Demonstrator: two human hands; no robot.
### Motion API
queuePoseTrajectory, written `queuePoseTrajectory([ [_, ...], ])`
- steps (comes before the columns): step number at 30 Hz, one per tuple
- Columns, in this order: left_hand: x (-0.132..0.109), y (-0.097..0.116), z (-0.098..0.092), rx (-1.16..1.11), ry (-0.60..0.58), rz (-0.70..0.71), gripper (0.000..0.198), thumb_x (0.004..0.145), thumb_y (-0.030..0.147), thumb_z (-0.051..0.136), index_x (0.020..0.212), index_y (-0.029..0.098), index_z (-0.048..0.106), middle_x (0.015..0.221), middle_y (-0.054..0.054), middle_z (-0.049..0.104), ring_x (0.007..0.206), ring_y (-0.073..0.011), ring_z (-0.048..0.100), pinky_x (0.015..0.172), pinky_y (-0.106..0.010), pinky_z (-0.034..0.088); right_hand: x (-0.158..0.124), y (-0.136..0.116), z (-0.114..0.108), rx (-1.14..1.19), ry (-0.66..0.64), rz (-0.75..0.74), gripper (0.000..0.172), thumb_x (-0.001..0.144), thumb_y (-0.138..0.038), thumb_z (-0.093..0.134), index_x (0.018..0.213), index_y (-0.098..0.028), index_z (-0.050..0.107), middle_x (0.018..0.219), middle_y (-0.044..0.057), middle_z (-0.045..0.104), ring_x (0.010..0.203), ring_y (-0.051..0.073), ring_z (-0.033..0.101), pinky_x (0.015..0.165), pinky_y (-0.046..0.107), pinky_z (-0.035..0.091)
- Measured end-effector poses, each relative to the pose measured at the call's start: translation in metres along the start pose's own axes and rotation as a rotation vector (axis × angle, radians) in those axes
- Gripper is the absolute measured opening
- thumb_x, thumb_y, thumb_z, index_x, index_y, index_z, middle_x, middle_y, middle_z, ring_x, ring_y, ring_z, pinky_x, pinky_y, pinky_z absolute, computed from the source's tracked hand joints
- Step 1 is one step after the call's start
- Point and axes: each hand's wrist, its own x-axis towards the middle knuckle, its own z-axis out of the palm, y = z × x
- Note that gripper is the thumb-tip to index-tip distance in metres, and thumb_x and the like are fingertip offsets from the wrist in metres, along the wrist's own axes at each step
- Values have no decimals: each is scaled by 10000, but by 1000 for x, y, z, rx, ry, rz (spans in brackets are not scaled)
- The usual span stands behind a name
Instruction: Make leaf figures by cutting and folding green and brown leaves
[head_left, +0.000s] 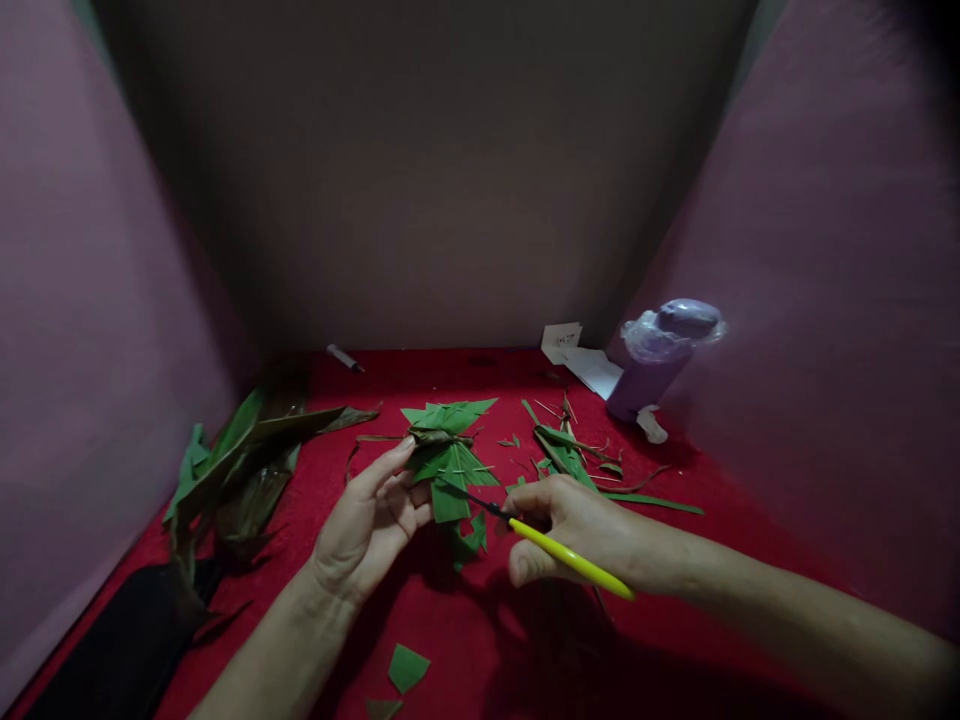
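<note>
In my left hand (pixel 379 515) is a bundle of folded green leaf pieces (pixel 454 465), gathered and tied at its middle with a brown dried strip. Thin pale sticks run through the leaf layers. My right hand (pixel 559 530) grips a pair of scissors (pixel 566 562) with yellow handles and dark blades. Their blades lie against the lower leaf flap of the bundle; how far they are apart is hard to make out. A torn leaf piece shows just below the bundle.
Long leaves (pixel 247 460) lie at the left above a black flat object (pixel 112 640). Leaf scraps and sticks (pixel 574 455) are at the right. A purple container (pixel 649 380) with plastic wrap, white papers (pixel 592 370) and a syringe (pixel 345 358) stand or lie farther back. A cut leaf piece (pixel 408 668) is in front.
</note>
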Motion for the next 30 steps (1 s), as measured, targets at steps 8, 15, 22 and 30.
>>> queuePoseTrajectory([
  [8,-3,0,0,16,-38,-12,232,831,217,506,989,124,648,950,-115,720,881,-242,658,778,-389,515,2,0,1,-30,7,12,394,674,-550,637,650,-162,573,547,-51,410,499,83,305,421,206,248],
  [15,-2,1,1,34,-34,-10,211,823,240,520,927,130,667,884,-110,731,833,-231,673,738,-351,524,0,-3,1,-61,19,5,404,653,-546,668,630,-166,535,547,-52,425,510,84,317,424,203,248],
  [22,-3,0,2,38,-51,-4,213,823,226,515,967,141,647,962,-114,716,873,-251,662,771,-400,511,-1,-5,0,-89,31,22,425,661,-568,652,641,-150,578,553,-38,465,497,82,334,409,208,230],
  [30,-3,0,1,74,-66,-4,233,833,238,502,986,131,642,1003,-128,701,878,-249,656,759,-398,513,0,1,5,-58,33,-1,418,682,-559,643,645,-143,625,561,-19,532,483,84,385,411,214,242],
])
